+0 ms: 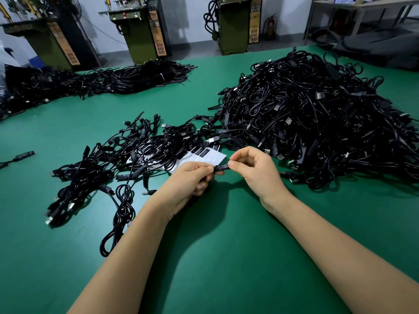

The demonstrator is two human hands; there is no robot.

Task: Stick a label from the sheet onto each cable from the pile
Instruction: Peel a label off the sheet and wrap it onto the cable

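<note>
My left hand (192,180) grips a black cable's controller block (221,167), whose cord trails left and down to a loop (113,234). My right hand (251,165) pinches the block's right end, where a black label with white print lies on it. The white label sheet (210,158) lies just behind my hands, with a few black labels (201,151) along its far edge and cables over its left part. A big pile of black cables (317,118) rises at the right.
A smaller spread of black cables (118,159) lies left of my hands on the green table (226,245). Bundled cables (95,82) run along the far left. One loose controller (22,155) sits at the left edge. Green machines (140,30) stand beyond the table.
</note>
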